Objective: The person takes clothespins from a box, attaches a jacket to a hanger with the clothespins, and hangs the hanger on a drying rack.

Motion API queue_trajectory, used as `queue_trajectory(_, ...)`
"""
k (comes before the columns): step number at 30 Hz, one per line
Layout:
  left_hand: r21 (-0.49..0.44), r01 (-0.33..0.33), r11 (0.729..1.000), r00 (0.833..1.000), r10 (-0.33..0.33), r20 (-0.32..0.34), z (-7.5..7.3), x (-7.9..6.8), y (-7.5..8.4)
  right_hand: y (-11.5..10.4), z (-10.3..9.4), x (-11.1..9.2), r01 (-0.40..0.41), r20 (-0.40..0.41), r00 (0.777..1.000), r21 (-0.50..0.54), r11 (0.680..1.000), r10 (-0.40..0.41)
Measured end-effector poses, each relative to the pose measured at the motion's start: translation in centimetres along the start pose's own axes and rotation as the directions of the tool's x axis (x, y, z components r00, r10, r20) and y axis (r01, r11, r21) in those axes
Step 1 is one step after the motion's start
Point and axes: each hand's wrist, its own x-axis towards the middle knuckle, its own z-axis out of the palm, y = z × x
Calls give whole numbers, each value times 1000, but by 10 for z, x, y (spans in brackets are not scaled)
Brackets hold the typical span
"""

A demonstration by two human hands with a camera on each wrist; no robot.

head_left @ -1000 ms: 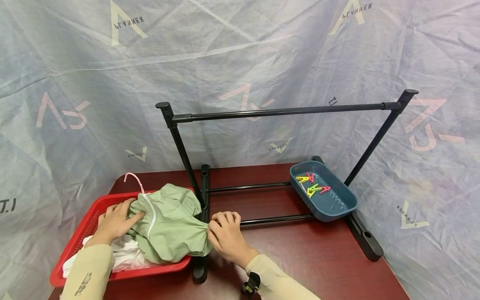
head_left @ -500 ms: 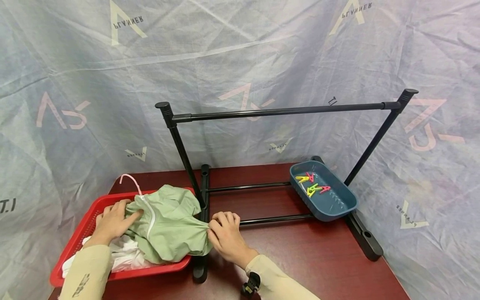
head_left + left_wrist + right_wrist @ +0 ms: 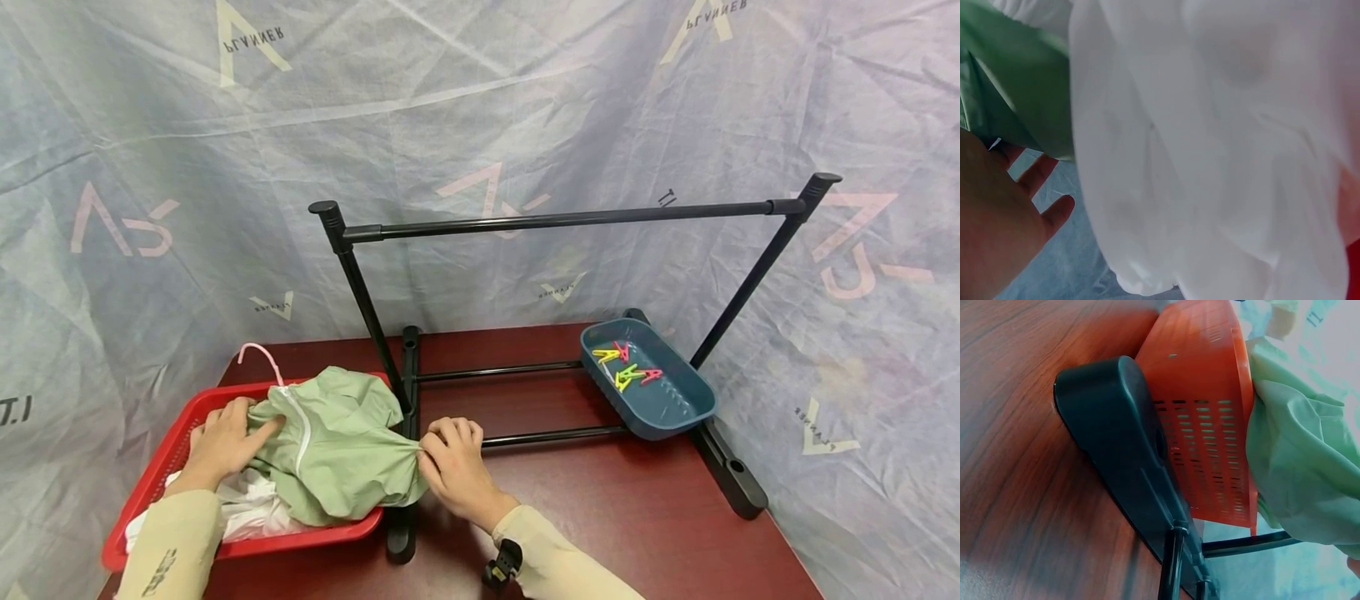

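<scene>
A light green jacket (image 3: 341, 450) with a white zipper-like strip lies bunched over the right side of a red basket (image 3: 187, 414). The hook of a pink hanger (image 3: 258, 348) sticks up from its top; the rest of the hanger is hidden. My left hand (image 3: 225, 442) holds the jacket's left edge, thumb on top; in the left wrist view several fingers (image 3: 1038, 174) show below the cloth. With my right hand (image 3: 459, 467) I pinch the jacket's right end, drawn taut into a gathered point.
White cloth (image 3: 258, 507) lies in the basket under the jacket. A black rack (image 3: 570, 220) stands on the dark red table (image 3: 600, 517), its left foot (image 3: 1116, 437) beside the basket. A blue tub (image 3: 667, 408) with several coloured clothespins (image 3: 626, 377) sits at the right.
The hanger's hook has shifted slightly left, and my left hand has moved a little left with it. My right hand keeps its pinch on the jacket, nearly still.
</scene>
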Motion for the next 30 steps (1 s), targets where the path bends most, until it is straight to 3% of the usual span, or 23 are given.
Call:
queue_trajectory(13, 6, -24, 1000, 994, 25, -111, -1, -4, 3, 2, -4, 4, -23, -21, 1000, 23, 999, 23)
queue_trajectory(30, -1, -69, 998, 957, 66, -283, -4, -9, 6, 7, -7, 7, -34, -58, 998, 6, 999, 35)
